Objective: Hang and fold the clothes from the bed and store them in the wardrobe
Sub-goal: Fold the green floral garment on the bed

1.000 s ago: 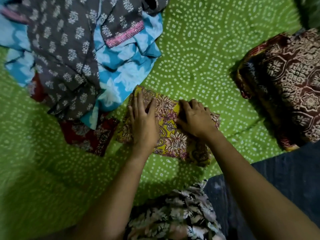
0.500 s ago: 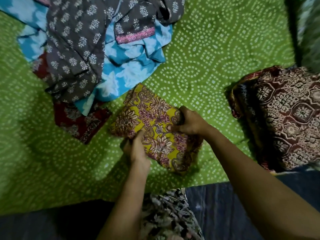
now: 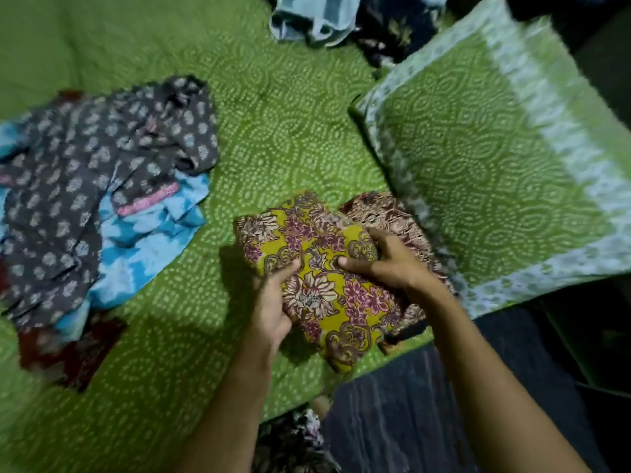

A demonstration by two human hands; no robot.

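Yellow floral cloth (image 3: 327, 295), folded into a thick pad, is gripped at frame centre by both hands. The left hand (image 3: 273, 312) is curled round its 7 o'clock edge, thumb on top. The right hand (image 3: 386, 264) is clamped over its 2 o'clock corner, fingers bent into the fabric. At 1 o'clock of the pad a folded maroon cloth (image 3: 382, 213) lies on the bed (image 3: 273, 131), partly covered by the pad; whether the two touch cannot be told. A green pillow (image 3: 495, 165) is seen beyond, at 2 o'clock. At 9 o'clock, well apart, a grey garment (image 3: 85, 186), a blue cloth (image 3: 146, 247) and a red cloth (image 3: 68, 353) lie unfolded in a heap. Folding of this piece is judged done, and stacking is in hand. Next, the pad should be lowered squarely onto the maroon cloth and released without the folds being disturbed.
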